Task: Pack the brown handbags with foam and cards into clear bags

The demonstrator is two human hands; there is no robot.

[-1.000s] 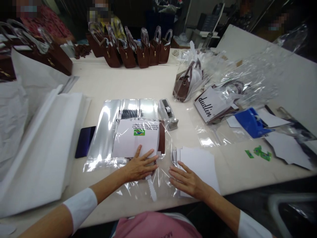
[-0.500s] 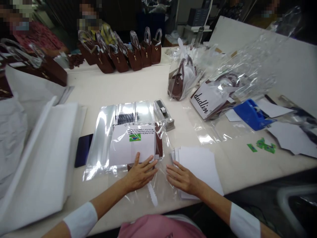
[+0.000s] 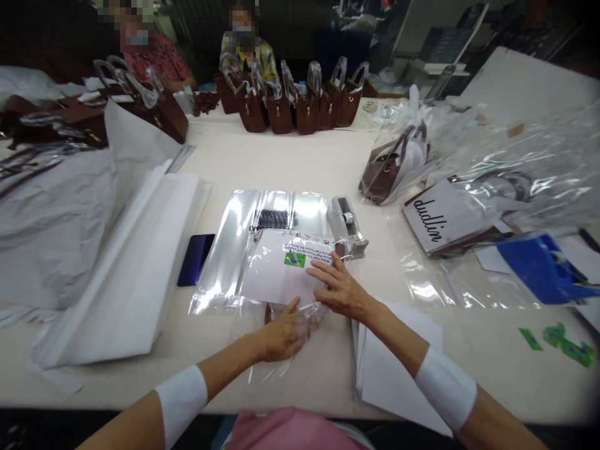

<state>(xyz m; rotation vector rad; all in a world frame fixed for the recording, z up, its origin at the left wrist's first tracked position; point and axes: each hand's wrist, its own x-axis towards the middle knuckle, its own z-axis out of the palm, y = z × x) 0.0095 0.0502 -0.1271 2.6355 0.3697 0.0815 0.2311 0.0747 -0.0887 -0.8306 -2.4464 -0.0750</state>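
A brown handbag (image 3: 268,314) lies flat inside a clear plastic bag (image 3: 281,365) in front of me, mostly covered by a white card (image 3: 267,275) with small print and a green sticker (image 3: 295,259). My left hand (image 3: 285,334) is at the bag's near end. Clear film covers its fingers, and its thumb reaches the card's near edge. My right hand (image 3: 342,290) rests on the card's right side with fingers spread. Just beyond the handbag stands a tape dispenser (image 3: 347,222). White sheets (image 3: 403,362) lie under my right forearm.
Clear plastic sheets (image 3: 220,262) lie beside a dark phone (image 3: 195,259). White wrapping (image 3: 135,269) fills the left. Brown handbags (image 3: 307,112) line the far edge near two people. At right are bagged handbags (image 3: 382,175), a blue tool (image 3: 539,265) and green stickers (image 3: 569,344).
My right hand has moved from the white sheets onto the card. My left hand now has film over its fingers at the near end. The view has shifted left.
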